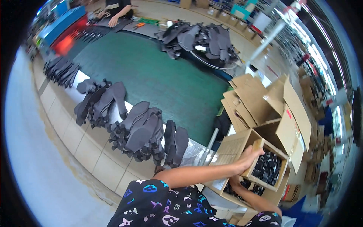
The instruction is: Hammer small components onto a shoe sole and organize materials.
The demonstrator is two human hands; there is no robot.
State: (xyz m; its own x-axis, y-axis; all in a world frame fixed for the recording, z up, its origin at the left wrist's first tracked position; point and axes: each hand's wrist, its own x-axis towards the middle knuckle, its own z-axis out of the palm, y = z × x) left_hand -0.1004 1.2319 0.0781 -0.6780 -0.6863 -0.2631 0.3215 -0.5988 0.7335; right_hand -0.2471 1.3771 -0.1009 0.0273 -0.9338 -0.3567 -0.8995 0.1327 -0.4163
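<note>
At the lower right, my left hand (248,159) is closed around the near left edge of a small open wooden box (260,182). Many small black pieces (267,168) fill this box, which is tilted over a larger open cardboard box (231,149). More small dark parts (245,184) lie inside the cardboard box. My right hand (235,182) reaches into the cardboard box, beside and below the wooden box. Its fingers are hidden, so I cannot tell whether they touch the wooden box or the loose parts.
A green conveyor belt (151,79) runs ahead to the left. Stacks of dark flat pieces (141,126) line its near edge, and a large heap (204,39) stands beyond it. Open cardboard boxes (261,100) rise behind my hands. At the far end, a person (119,13) handles pieces.
</note>
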